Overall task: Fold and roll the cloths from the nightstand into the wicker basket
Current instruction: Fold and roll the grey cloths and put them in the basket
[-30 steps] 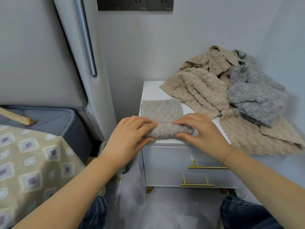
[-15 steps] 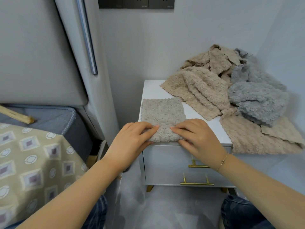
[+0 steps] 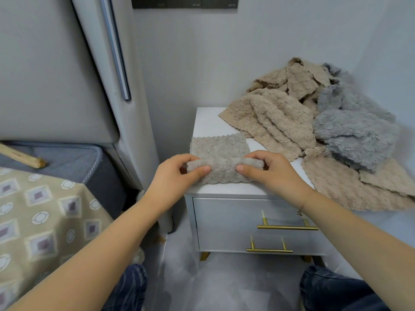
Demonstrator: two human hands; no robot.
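A grey-beige fleecy cloth point(image 3: 221, 151) lies folded into a strip on the front left of the white nightstand point(image 3: 205, 122). Its near end is rolled up into a thick roll. My left hand point(image 3: 177, 176) pinches the roll's left end between thumb and fingers. My right hand point(image 3: 267, 171) pinches the right end the same way. A heap of beige cloths point(image 3: 276, 117) and grey cloths point(image 3: 354, 131) covers the nightstand's back and right. No wicker basket is in view.
A bed with a patterned beige cover point(image 3: 40, 221) and grey mattress stands at the left, its padded headboard point(image 3: 45, 75) behind. A wooden stick point(image 3: 20, 156) lies on the mattress. The nightstand drawers carry gold handles point(image 3: 287, 227). The walls close in behind and at the right.
Both hands went from pressing flat on the cloth's near edge to pinching it, and the near end has been rolled further up towards the wall.
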